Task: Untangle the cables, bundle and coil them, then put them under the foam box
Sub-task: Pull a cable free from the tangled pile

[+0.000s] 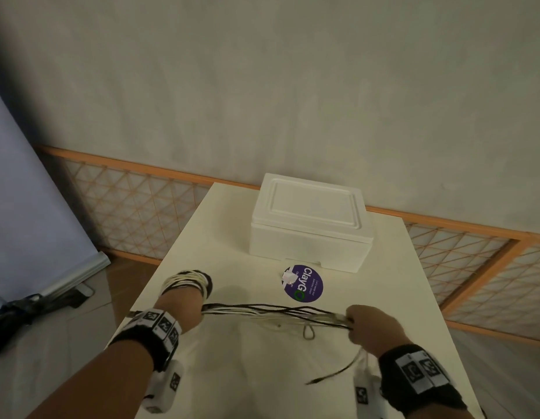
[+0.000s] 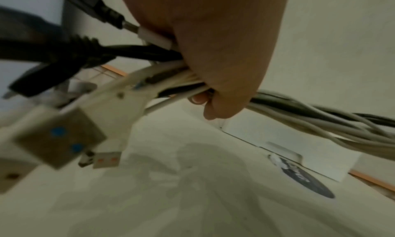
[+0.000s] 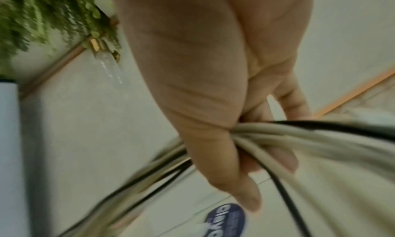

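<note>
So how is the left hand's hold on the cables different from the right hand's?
The left hand has the cables coiled round it in loops; the right hand only grips the loose stretch. Plug ends stick out past the left hand, loose tails hang below the right. Both are closed on the same black and white bundle above the table.

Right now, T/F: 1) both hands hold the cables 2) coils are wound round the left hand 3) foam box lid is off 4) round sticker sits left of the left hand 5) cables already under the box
1) True: the left hand and right hand both grip the cables.
2) True: loops wrap it.
3) False: the foam box has its lid on.
4) False: the round sticker lies on the table between the hands, in front of the box.
5) False: they are stretched between the hands.
</note>
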The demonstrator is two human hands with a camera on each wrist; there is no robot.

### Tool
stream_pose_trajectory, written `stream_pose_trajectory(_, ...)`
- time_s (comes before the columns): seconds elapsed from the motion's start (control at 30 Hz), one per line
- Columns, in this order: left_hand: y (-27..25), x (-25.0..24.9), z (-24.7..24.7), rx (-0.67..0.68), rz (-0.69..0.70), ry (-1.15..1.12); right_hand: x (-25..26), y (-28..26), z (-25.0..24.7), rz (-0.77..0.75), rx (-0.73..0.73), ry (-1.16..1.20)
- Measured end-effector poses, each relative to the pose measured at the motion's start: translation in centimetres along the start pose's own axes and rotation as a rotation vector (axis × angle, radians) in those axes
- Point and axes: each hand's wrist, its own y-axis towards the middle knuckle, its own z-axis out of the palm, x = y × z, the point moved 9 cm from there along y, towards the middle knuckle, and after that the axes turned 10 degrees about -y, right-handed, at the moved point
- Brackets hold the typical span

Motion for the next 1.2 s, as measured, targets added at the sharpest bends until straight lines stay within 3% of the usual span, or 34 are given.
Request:
stream_pose_trajectory(0.13,-0.6,0.4,0.3,0.045,-0.026,0.028,-3.5,0.2,-2.2,0.118,-0.111,-0.150)
stream_pose_trajectory(0.23,-0.7,-0.5,-0.1,0.046,-0.013,0.035,-2.4,0.4,-3.1,0.072,-0.021,-0.180)
stream_pose_trajectory(0.3,-0.7,-0.9,-0.2,0.058,-0.007,0.034,0.3,0.4,-4.9,-0.052,-0.095,-0.127)
stream_pose_trajectory(0.37,-0.6,-1.9,-0.6,0.053,0.019,0.030,6.4,-0.5,-6.8,-0.299,-0.261,0.017)
stream_pose_trajectory(0.4,-0.6,-2.7,-0.8,0.046,0.039,0.030,9.6,-1.1,-6.8,-0.421,-0.284,0.122)
stream_pose_trajectory(0.47,-0.7,-4.4,-1.3,0.005,0.088,0.018,15.0,-1.1,-4.3,-0.550,-0.183,0.240)
stream_pose_trajectory(0.57,-1.3,-5.2,-1.0,-0.029,0.115,-0.007,16.2,0.2,1.5,-0.442,0.004,0.298)
stream_pose_trajectory(0.67,-1.5,-4.3,-0.6,0.002,0.092,-0.041,13.3,0.4,5.3,-0.337,0.068,0.079)
stream_pose_trajectory(0.77,-0.9,-3.9,-1.8,-0.054,0.122,0.019,11.5,0.6,5.8,-0.310,0.046,-0.004)
stream_pose_trajectory(0.93,-0.8,-3.6,-1.0,-0.071,0.105,-0.001,8.9,1.5,6.5,-0.110,0.231,0.187)
stream_pose_trajectory(1.03,-0.6,-4.6,-1.3,-0.105,0.135,-0.003,7.8,1.7,5.4,0.001,0.199,0.118)
stream_pose_trajectory(1.2,-0.8,-5.9,-2.4,-0.172,0.185,0.006,7.7,0.9,4.2,0.005,0.084,-0.043)
